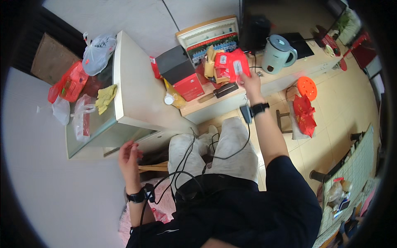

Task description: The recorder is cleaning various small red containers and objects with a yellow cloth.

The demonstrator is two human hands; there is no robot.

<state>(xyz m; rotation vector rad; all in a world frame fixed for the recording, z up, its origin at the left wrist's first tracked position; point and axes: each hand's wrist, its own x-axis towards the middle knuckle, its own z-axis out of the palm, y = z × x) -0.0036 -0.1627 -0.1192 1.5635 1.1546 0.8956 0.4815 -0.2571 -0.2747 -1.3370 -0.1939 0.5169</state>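
Note:
My right hand [250, 83] grips the lower edge of a red packet [238, 66] with white labels, above a wood-topped cabinet [194, 107]. Left of that packet are yellow-brown packets [210, 66], partly hidden by it. A broad dark-bladed tool with a wooden handle [206, 98], perhaps a cleaver, lies just below them. Further left stand a red box [189, 87], a dark grey box [175, 66] and a tilted yellow bottle [175, 96] with a white cap. My left hand [129, 153] hangs beside a white cabinet with a glass top, fingers loosely curled, holding nothing.
A pale green electric kettle [277, 55] stands right of my right hand. Behind the packets leans a framed group photo [201, 51]. Plastic bags [99, 54] and a yellow cloth [106, 97] lie on the white cabinet [139, 90]. An orange stool [307, 88] is on the floor. Cables cross my lap.

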